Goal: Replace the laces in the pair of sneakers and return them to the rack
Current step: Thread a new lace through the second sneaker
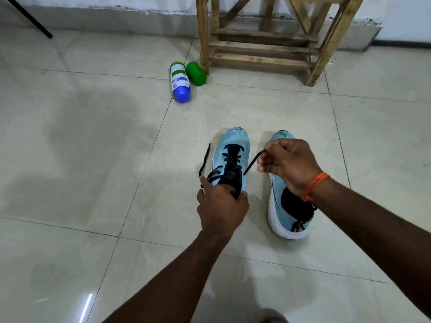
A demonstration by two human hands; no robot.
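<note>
Two light blue sneakers stand side by side on the tiled floor. My left hand [221, 206] grips the collar and tongue of the left sneaker [234, 145], whose black lace [227, 162] runs through its eyelets. One lace end [205, 159] trails loose on the floor to the left. My right hand [288, 163] pinches the other lace end, pulled taut up and to the right. The right sneaker [277, 206] lies under my right wrist; its eyelets are hidden. The wooden rack [263, 45] stands against the wall behind.
A white bottle with a blue cap [180, 81] and a green container [196, 73] lie on the floor by the rack's left leg. A black pole [30, 19] slants down at the far left. Glossy floor tiles [81, 148] stretch to the left.
</note>
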